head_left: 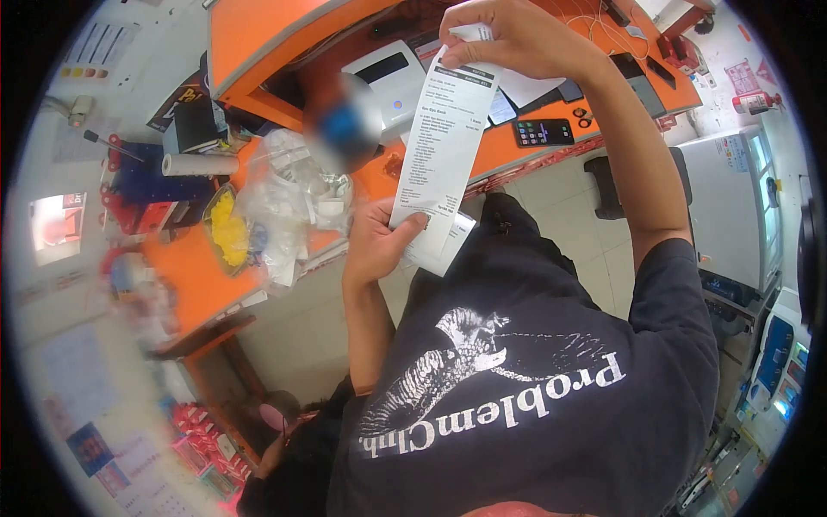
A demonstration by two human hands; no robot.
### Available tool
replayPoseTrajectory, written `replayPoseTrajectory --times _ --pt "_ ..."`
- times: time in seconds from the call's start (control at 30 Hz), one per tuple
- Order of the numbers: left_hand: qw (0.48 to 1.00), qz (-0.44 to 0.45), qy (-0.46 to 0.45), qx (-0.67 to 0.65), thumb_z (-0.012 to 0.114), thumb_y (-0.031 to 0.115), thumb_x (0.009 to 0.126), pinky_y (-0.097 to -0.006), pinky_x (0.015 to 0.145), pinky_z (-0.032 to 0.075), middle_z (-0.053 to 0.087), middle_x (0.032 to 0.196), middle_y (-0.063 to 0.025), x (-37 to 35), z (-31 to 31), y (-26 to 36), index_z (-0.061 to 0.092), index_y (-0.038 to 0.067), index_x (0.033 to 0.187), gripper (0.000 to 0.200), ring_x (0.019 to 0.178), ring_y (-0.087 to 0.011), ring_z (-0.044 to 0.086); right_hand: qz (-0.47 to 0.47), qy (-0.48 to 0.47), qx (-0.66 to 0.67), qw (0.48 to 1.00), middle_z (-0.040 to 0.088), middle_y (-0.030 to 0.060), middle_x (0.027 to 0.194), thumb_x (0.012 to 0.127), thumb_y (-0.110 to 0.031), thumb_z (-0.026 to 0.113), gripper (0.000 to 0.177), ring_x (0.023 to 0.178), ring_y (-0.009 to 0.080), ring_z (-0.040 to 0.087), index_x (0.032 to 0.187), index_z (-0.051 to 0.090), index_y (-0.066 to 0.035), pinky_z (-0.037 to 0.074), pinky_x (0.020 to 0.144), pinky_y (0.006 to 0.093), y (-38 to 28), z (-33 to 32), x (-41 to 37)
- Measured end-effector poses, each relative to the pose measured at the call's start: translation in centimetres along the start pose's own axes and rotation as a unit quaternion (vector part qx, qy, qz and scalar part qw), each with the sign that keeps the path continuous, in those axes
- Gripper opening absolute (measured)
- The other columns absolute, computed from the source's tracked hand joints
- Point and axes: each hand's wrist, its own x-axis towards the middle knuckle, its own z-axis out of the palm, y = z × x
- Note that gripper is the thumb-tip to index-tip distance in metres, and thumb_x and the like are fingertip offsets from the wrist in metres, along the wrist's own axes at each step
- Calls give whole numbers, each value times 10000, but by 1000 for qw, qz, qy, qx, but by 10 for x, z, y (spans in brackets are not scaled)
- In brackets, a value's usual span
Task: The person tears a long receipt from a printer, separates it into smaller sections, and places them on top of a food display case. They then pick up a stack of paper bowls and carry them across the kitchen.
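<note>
A long printed receipt [444, 142] stretches between my two hands above the orange counter's edge. My right hand [508, 41] pinches its top end, where the paper curls over near the fingers. Lower down, my left hand [382, 239] grips the side of the paper, thumb lying on the print. Below that thumb the receipt's lower end folds back on itself. Behind the paper, a white device [388, 82] with a dark panel sits on the counter. A lit smartphone [544, 132] lies to the right, under my right forearm.
On the orange counter [198, 289] are clear plastic bags [289, 194], a basket with yellow contents [226, 228] and a paper roll [200, 164]. A white cabinet [728, 202] stands at right. Another person, partly blurred, is beyond the counter.
</note>
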Motion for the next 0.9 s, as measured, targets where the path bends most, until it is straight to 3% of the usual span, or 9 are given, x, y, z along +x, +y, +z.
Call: replayPoseTrajectory --times 0.27,0.33,0.43,0.9 --pt "1000 11 -1 -15 718 35 962 -286 783 585 805 1044 -132 2 -3 0 750 -72 1164 231 861 -138 747 -4 -18 4 1000 760 196 887 936 -252 796 272 785 318 735 988 756 12 560 741 404 -4 1 4" --pt "999 -2 -32 -8 702 53 989 -293 836 573 794 1110 -91 2 -6 0 743 -52 1215 252 952 -122 725 -7 -23 16 1000 757 199 880 935 -257 796 277 783 317 735 982 754 13 558 738 404 -5 1 6" --pt "999 -11 -33 10 714 65 997 -291 844 570 793 1116 -92 0 -4 5 739 -53 1220 254 961 -121 724 14 -40 23 999 754 206 877 931 -268 795 290 782 320 735 977 752 16 558 741 409 -7 2 9" --pt "996 -6 -54 64 792 134 978 -286 805 568 797 1080 -96 3 -5 9 743 -56 1199 295 938 -122 720 -1 -66 22 998 763 223 898 926 -308 796 340 826 361 751 994 766 23 568 771 435 -13 21 21"
